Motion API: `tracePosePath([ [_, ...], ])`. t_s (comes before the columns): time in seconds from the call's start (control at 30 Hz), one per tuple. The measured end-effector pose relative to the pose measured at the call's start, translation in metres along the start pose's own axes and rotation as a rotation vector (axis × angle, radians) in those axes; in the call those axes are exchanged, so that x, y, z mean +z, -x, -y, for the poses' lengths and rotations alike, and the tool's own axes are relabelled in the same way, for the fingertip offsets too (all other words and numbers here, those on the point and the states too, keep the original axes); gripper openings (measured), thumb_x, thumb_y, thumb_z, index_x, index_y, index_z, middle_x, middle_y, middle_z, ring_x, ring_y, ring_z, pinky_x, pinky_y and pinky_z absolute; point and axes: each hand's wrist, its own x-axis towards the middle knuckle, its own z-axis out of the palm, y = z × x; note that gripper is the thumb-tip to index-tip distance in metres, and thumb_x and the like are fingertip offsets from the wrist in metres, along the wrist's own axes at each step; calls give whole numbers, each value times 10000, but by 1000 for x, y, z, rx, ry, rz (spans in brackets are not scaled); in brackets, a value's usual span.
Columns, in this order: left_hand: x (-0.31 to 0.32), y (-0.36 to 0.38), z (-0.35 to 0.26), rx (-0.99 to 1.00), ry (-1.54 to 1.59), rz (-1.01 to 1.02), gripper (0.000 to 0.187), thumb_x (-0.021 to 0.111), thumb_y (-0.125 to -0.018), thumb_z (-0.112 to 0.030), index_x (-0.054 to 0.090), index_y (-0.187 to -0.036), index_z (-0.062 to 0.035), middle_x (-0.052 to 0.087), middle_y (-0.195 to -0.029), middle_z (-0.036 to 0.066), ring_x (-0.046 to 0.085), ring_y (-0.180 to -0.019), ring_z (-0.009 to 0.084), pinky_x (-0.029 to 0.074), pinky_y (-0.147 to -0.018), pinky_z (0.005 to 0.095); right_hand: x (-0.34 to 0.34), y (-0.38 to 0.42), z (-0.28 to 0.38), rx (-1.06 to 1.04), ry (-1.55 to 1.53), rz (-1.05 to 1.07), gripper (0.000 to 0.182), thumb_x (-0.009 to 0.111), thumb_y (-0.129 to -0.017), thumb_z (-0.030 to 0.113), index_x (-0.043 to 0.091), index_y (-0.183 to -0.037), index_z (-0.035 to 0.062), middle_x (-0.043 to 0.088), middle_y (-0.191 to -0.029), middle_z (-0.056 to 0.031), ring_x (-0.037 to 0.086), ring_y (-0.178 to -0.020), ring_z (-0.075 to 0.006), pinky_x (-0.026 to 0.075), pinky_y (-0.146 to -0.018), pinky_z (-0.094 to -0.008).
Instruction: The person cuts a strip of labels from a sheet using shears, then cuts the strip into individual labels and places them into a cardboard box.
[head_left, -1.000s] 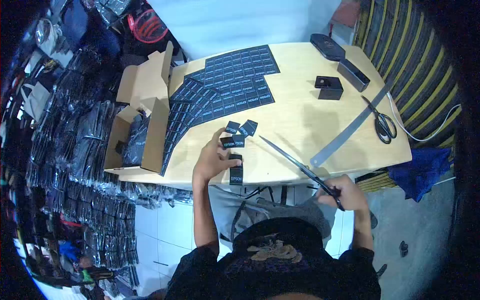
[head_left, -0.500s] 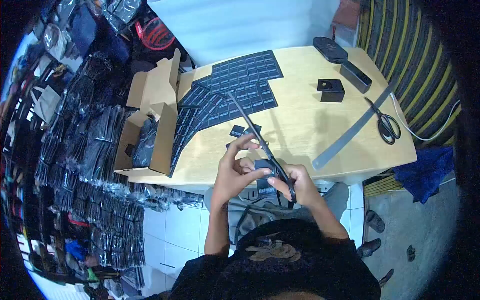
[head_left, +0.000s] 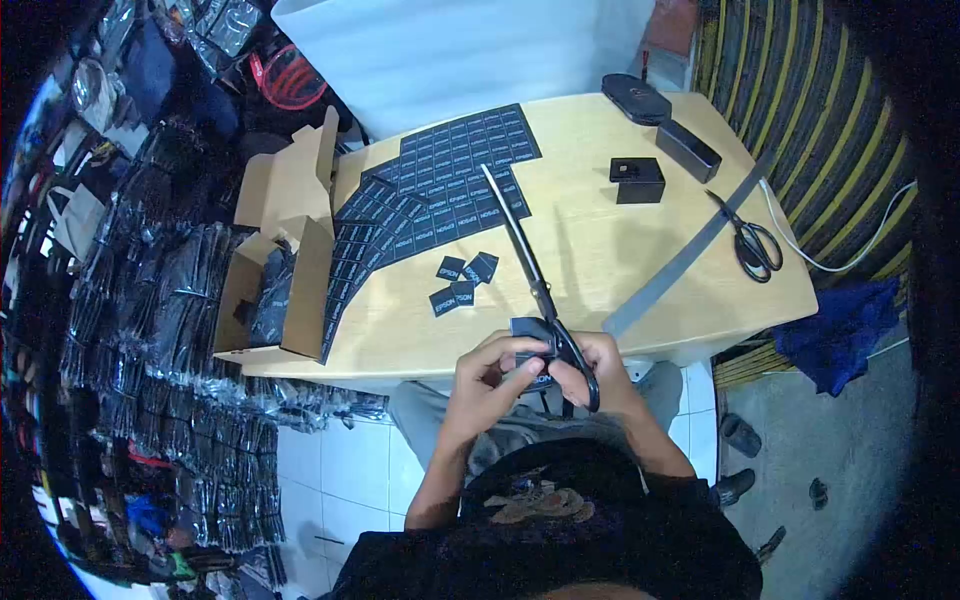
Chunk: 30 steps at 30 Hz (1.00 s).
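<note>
My right hand (head_left: 603, 372) is closed around the handles of long black scissors (head_left: 522, 240), whose blades point up and away over the table. Pinched in my left hand (head_left: 487, 388) is a small dark EPSON label (head_left: 526, 327), right beside the scissors' handles. Another EPSON-printed piece (head_left: 540, 380) shows between the two hands; my fingers partly cover it. Several cut EPSON labels (head_left: 450, 268) lie in a loose group on the table beyond my left hand. Farther back, sheets of uncut EPSON labels (head_left: 470, 150) overlap one another.
An open cardboard box (head_left: 308, 290) with dark contents stands at the table's left. On the right lie a metal ruler (head_left: 690, 252) and a second pair of scissors (head_left: 755, 248). Two black boxes (head_left: 640, 182) and a dark case (head_left: 636, 99) sit toward the back right.
My left hand's raised fingers have come down onto the label by the scissors. The scissors have tilted more upright, uncovering the loose cut labels. The whole view has shifted slightly.
</note>
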Motion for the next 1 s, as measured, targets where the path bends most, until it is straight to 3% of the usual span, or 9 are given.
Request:
tracePosePath([
  [0.1, 0, 4, -3, -10, -32, 1, 224, 658, -790, -9, 632, -1012, -12, 527, -883, -11, 374, -649, 36, 302, -556, 168, -13, 9, -7, -111, 8, 50, 174, 691, -775, 109, 544, -741, 23, 491, -684, 27, 440, -606, -38, 354, -530, -211],
  [0.2, 0, 3, -2, -15, 163, -8, 358, 665, -750, 72, 572, -1091, 16, 577, -957, 53, 587, -883, 110, 498, -732, 210, -22, 25, -4, -34, 23, 34, 224, 733, -741, 156, 555, -789, 31, 481, -681, 21, 431, -594, -48, 346, -543, -203],
  [0.3, -11, 2, -8, -47, 183, 21, 430, 669, -732, 92, 532, -1134, 27, 592, -1025, 108, 598, -961, 158, 520, -793, 255, -41, 42, -6, 80, 146, 50, 278, 760, -721, 189, 556, -830, 33, 470, -676, 35, 420, -589, -41, 342, -541, -199],
  [0.33, -14, 1, -10, -24, 139, 8, 477, 667, -705, 128, 503, -1144, 42, 597, -1052, 175, 611, -942, 205, 524, -803, 300, -43, 47, 0, 89, 138, 81, 348, 789, -693, 217, 551, -868, 34, 457, -663, 49, 413, -584, -35, 336, -534, -198],
  [0.47, -23, 0, -15, 25, 131, -42, 516, 691, -682, 118, 489, -1152, 47, 589, -1038, 154, 613, -943, 224, 534, -825, 336, -57, 64, 7, 133, 382, 152, 390, 811, -664, 210, 543, -893, 43, 453, -660, 56, 419, -594, -38, 353, -542, -205],
  [0.6, -31, 1, -16, 79, 145, -70, 513, 701, -679, 104, 495, -1146, 49, 574, -1053, 147, 613, -936, 210, 535, -806, 317, -59, 76, 15, 295, 310, 188, 412, 808, -661, 247, 536, -901, 52, 459, -703, 39, 439, -646, -53, 375, -591, -236],
  [0.77, -44, 2, -14, 135, 156, -88, 511, 709, -672, 102, 503, -1137, 55, 566, -1060, 145, 607, -922, 178, 528, -768, 276, -63, 77, 19, 226, 307, 264, 455, 778, -662, 343, 534, -912, 51, 467, -726, 3, 462, -674, -104, 382, -602, -280],
  [0.83, -51, 1, -18, 106, 148, -77, 513, 724, -661, 91, 526, -1131, 35, 569, -1060, 136, 606, -924, 166, 528, -772, 273, -69, 76, 27, 246, 520, 414, 471, 778, -665, 343, 530, -922, 36, 476, -714, -15, 477, -660, -134, 390, -594, -285],
  [1.0, -64, -7, -26, -19, -84, 192, 512, 747, -664, 41, 587, -1143, -38, 587, -1007, 57, 601, -904, 109, 502, -714, 204, -66, 65, 44, 175, 642, 575, 470, 770, -682, 345, 542, -926, 15, 564, -744, -84, 554, -663, -177, 442, -602, -316],
])
